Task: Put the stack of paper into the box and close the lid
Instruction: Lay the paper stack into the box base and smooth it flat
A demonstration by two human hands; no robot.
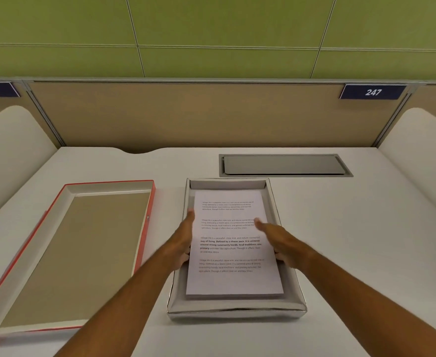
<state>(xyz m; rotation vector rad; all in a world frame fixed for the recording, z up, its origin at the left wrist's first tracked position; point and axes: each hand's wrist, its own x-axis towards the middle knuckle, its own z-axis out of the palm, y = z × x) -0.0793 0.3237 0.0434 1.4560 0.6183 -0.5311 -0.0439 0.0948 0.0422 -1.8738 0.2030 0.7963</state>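
Observation:
A stack of white printed paper (233, 276) lies inside the shallow silver-grey box (236, 311) at the middle of the desk. My left hand (183, 242) grips the stack's left edge, thumb on top and fingers underneath. My right hand (276, 238) holds the right edge the same way, with its thumb resting on the top sheet. The stack's near end sits low in the box; I cannot tell whether the held middle rests on the bottom. The red-edged lid (83, 253) lies upside down to the left of the box, apart from it.
A grey metal cable hatch (284, 164) is set in the desk behind the box. A tan partition (186, 114) with a "247" plate (372, 92) closes the back. White curved side panels (8, 150) flank the desk on both sides.

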